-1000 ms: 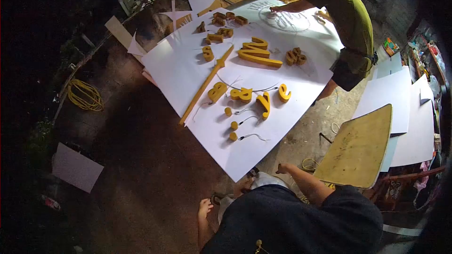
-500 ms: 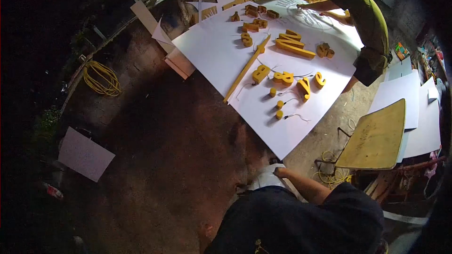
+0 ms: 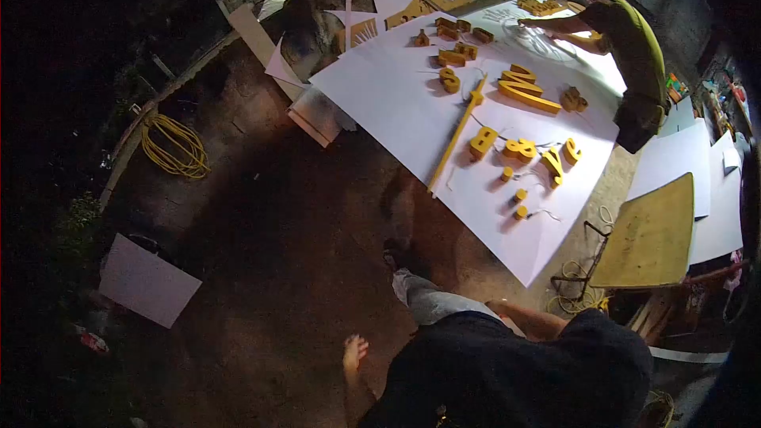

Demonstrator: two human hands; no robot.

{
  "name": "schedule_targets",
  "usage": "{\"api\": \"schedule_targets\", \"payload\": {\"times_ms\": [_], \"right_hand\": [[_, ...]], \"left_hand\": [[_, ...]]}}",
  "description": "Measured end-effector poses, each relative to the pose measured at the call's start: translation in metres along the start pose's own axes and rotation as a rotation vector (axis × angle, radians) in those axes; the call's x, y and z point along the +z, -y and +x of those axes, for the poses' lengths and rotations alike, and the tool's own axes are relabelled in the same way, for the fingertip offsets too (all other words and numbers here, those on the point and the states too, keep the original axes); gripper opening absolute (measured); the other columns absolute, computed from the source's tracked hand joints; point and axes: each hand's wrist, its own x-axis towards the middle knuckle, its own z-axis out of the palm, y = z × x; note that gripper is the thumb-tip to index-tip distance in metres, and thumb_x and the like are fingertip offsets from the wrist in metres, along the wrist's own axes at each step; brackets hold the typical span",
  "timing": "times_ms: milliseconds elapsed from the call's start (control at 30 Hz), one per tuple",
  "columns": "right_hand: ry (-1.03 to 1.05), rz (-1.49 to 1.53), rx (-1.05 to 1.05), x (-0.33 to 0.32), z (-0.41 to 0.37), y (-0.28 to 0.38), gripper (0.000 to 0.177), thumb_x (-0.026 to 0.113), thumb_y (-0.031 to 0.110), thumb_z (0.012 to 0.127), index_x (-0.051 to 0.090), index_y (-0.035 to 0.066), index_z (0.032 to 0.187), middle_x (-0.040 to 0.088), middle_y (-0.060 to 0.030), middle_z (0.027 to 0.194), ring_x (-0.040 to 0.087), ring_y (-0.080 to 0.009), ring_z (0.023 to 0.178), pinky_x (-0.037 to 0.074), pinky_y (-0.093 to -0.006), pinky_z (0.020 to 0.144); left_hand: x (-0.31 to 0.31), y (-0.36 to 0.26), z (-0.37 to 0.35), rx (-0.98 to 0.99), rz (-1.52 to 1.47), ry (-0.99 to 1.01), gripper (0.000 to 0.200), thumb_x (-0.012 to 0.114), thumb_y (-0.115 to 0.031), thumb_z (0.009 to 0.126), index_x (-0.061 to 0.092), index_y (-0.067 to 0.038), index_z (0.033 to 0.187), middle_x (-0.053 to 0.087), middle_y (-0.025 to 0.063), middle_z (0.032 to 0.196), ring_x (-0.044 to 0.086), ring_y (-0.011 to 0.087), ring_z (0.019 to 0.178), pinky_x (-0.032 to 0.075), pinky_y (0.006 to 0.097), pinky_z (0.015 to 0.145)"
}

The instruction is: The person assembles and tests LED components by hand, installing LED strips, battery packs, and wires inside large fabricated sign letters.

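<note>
My left hand [image 3: 355,351] hangs low beside my dark shirt, over the brown ground. Its fingers are loosely apart, and nothing shows in it. My right forearm crosses close to my body by the near corner of the large white sheet [image 3: 507,250]; the fingers of that hand are hidden. On the sheet stand yellow channel letters, among them a B [image 3: 483,143], an ampersand [image 3: 520,149], a y [image 3: 552,166] and an M [image 3: 526,90]. Small yellow cylinders [image 3: 521,212] with thin wires and a long yellow pointed bar [image 3: 457,139] lie near them.
A co-worker [image 3: 630,47] leans over the lit far end of the sheet. At right stand a yellowish board [image 3: 646,234] and white panels [image 3: 670,162]. Coiled yellow hose [image 3: 174,147] and a pale flat panel [image 3: 151,280] lie on the ground at left.
My left hand has come into view at the lower middle. My right hand has drawn back towards my body. The sheet and letters now appear further right and lower; a foot of mine shows forward.
</note>
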Motion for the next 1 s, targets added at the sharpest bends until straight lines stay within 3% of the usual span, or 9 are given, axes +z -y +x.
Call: {"api": "schedule_targets", "payload": {"times_ms": [167,200,267,500,600,800,867,933,1000], "right_hand": [[-0.031,-0.222,-0.337,-0.014,0.056,0.067,0.05,0.052,0.045,0.085,0.052,0.013,0.125,0.054,-0.0108,0.122,0.053,-0.0311,0.107,0.047,-0.0456,0.084],[-0.041,-0.273,-0.419,-0.023,0.074,0.157,0.05,0.052,0.044,0.085,0.051,0.013,0.125,0.054,-0.0108,0.122,0.053,-0.0314,0.108,0.047,-0.0457,0.084],[-0.063,-0.365,-0.568,-0.045,0.08,0.216,0.05,0.052,0.044,0.086,0.051,0.013,0.125,0.053,-0.0108,0.123,0.052,-0.0319,0.108,0.046,-0.0458,0.085],[-0.2,-0.688,-1.023,-0.087,0.109,0.397,0.049,0.051,0.042,0.087,0.049,0.014,0.127,0.05,-0.0108,0.127,0.052,-0.0337,0.109,0.045,-0.0462,0.088],[-0.098,-0.84,-0.929,-0.089,0.08,0.49,0.048,0.051,0.034,0.089,0.044,0.011,0.13,0.045,-0.0139,0.131,0.05,-0.0357,0.11,0.043,-0.0454,0.091],[0.124,0.079,-0.416,-0.082,0.101,0.633,0.036,0.055,0.018,0.088,0.052,0.003,0.121,0.056,-0.0182,0.118,0.056,-0.0285,0.102,0.047,-0.0413,0.085],[-0.114,-0.203,-0.613,-0.092,0.202,0.626,0.031,0.053,0.021,0.091,0.057,0.0,0.113,0.061,-0.0157,0.108,0.058,-0.024,0.096,0.048,-0.0394,0.08],[-0.509,-0.601,-1.379,-0.126,0.302,0.605,0.046,0.054,0.026,0.089,0.045,0.008,0.13,0.055,-0.0142,0.113,0.056,-0.025,0.098,0.049,-0.0385,0.079],[-0.419,0.249,-0.175,-0.129,0.229,0.666,0.031,0.052,0.022,0.089,0.061,-0.004,0.105,0.063,-0.0123,0.1,0.061,-0.021,0.087,0.048,-0.0383,0.073]], "left_hand": [[-0.014,-0.147,0.035,0.257,0.0,-0.02,0.057,0.055,-0.041,0.088,0.039,-0.007,0.131,0.055,0.0103,0.116,0.06,0.023,0.098,0.045,0.0382,0.085],[-0.026,-0.156,0.049,0.264,0.005,-0.049,0.052,0.053,-0.039,0.089,0.041,-0.008,0.129,0.056,0.0096,0.112,0.06,0.0228,0.097,0.046,0.0389,0.082],[-0.045,-0.177,0.049,0.122,0.083,-0.13,0.051,0.05,-0.039,0.091,0.041,-0.007,0.13,0.055,0.0104,0.113,0.06,0.0241,0.099,0.046,0.0399,0.082],[-0.085,-0.317,0.109,0.196,0.294,-0.082,0.041,0.05,-0.036,0.091,0.045,-0.007,0.12,0.056,0.0092,0.106,0.058,0.0224,0.091,0.045,0.0386,0.076],[-0.099,-0.345,0.129,0.198,0.36,-0.047,0.036,0.049,-0.034,0.091,0.047,-0.007,0.115,0.056,0.0086,0.102,0.057,0.0215,0.086,0.045,0.0379,0.073],[-0.15,-0.434,0.205,0.26,0.503,0.02,0.028,0.049,-0.031,0.091,0.051,-0.007,0.104,0.057,0.0074,0.094,0.056,0.0198,0.078,0.044,0.0366,0.067],[-0.177,-0.488,0.232,0.304,0.566,0.041,0.025,0.049,-0.03,0.091,0.052,-0.007,0.101,0.057,0.007,0.091,0.055,0.0193,0.076,0.044,0.0362,0.065],[-0.205,-0.555,0.256,0.353,0.635,0.059,0.023,0.049,-0.029,0.091,0.053,-0.008,0.098,0.057,0.0066,0.089,0.055,0.0187,0.073,0.044,0.0358,0.063],[-0.238,-0.617,0.297,0.394,0.708,0.081,0.022,0.049,-0.028,0.091,0.055,-0.008,0.094,0.057,0.0062,0.086,0.054,0.0182,0.07,0.043,0.0353,0.061]]}}
